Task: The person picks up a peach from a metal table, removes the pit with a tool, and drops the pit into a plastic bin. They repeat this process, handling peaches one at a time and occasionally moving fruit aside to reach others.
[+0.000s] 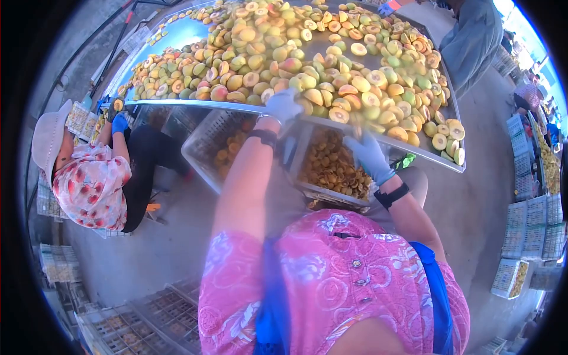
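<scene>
Halved yellow peaches [284, 65] lie heaped across a metal-edged table [195, 105] in front of me. My left hand [283, 106], in a pale glove, is at the table's near edge against the fruit; motion blurs its fingers. My right hand [368, 157], gloved the same way, is lower, over the right side of a crate [302, 151] holding brownish pits or scraps [334, 165]. Its fingers are curled, and a blurred brownish shape shows just above them; I cannot make out what it is. Left of that crate, a tilted white crate [204, 139] holds orange fruit pieces.
A seated person in a hat [89, 183] works at the left, holding a fruit half in gloved hands. Another person's sleeve [470, 47] is at the far right corner. Stacked crates [526, 228] stand at the right; more crates [148, 322] lie at lower left.
</scene>
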A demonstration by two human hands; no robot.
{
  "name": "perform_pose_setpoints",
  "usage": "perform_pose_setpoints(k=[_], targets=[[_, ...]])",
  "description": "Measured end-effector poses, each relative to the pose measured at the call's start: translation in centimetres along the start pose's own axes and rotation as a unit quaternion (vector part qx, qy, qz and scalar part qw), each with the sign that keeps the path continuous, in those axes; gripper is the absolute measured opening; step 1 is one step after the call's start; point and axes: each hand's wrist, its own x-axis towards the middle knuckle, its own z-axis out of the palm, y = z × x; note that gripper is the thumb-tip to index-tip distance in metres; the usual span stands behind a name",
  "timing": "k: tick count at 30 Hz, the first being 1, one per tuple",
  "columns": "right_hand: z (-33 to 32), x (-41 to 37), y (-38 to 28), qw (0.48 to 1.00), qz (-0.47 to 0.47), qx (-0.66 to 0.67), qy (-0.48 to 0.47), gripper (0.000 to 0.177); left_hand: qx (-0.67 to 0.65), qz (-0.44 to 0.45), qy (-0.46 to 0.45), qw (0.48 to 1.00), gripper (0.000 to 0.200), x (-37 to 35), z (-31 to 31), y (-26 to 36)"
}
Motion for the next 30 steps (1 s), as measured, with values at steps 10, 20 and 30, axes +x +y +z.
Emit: perform_pose_setpoints(k=[10,20,30], targets=[[0.9,1.4,0.9,0.996,-0.066,0.063,-0.005,0.032,-0.329,0.005,0.152,0.932,0.048,-2.5,1.2,1.6],[-0.8,0.7,1.3,0.988,-0.108,0.079,0.078,0.04,-0.651,-0.001,-0.089,0.754,0.027,-8.2,4.6,10.4],[-20.6,-2.1,8.5,0.914,-0.175,-0.045,0.363,0.054,-0.647,-0.042,-0.007,0.761,0.02,-8.9,5.0,6.8]])
